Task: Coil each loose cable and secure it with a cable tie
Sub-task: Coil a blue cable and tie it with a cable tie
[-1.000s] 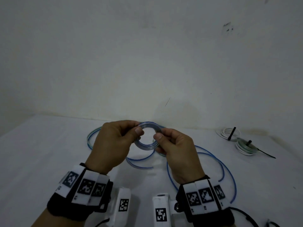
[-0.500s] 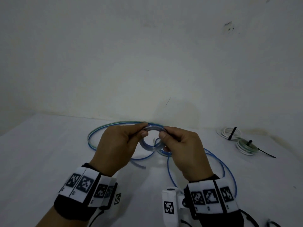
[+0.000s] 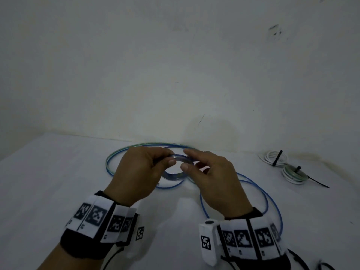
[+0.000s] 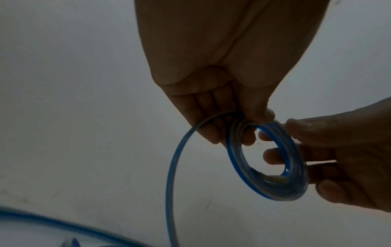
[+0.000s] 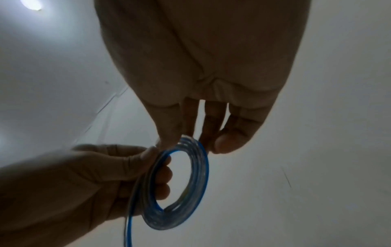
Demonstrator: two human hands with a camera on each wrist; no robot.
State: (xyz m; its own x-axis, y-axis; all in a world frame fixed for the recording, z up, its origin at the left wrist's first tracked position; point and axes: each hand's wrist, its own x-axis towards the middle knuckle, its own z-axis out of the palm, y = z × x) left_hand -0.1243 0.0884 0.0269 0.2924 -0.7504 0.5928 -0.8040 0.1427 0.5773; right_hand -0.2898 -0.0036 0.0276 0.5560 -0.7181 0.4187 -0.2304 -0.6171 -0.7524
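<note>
A small coil (image 3: 173, 175) of clear-blue cable hangs above the white table (image 3: 48, 182). My left hand (image 3: 169, 157) pinches its left rim between thumb and fingers; the left wrist view shows that hand (image 4: 249, 127) on the coil (image 4: 268, 168). My right hand (image 3: 187, 159) holds the right rim, index over the far edge and thumb on the near side. In the right wrist view its fingertips (image 5: 169, 140) sit on top of the coil (image 5: 180, 183). The uncoiled cable tail (image 3: 272, 207) lies in wide loops on the table.
Two coiled cables lie at the back right, each with a black tie: a white coil (image 3: 272, 157) and a green-white coil (image 3: 294, 175). The wall (image 3: 175, 75) rises right behind the table's far edge.
Both hands have moved away from me with the coil, which now lies flatter. The right fingers have shifted along the rim, and the loose loops have slid on the table.
</note>
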